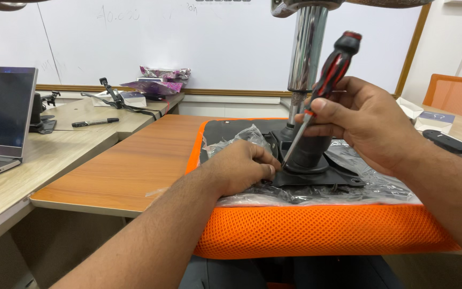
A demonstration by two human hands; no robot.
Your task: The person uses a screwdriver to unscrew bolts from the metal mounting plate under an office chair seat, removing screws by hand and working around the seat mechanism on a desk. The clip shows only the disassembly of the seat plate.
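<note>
left hand (240, 167) pressed flat, right hand (360, 124) gripping — raised

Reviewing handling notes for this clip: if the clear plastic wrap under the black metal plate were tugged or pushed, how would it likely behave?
The clear plastic wrap looks thin and crinkled, so it is probably floppy and very light. It lies pinned under the black metal plate and the left hand, so a tug would likely stretch or tear it. Its glossy surface suggests it is slippery.

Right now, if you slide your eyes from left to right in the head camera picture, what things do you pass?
Laptop → black marker pen → purple foil packets → left hand → red-and-black screwdriver → right hand → orange mesh chair back.
</note>
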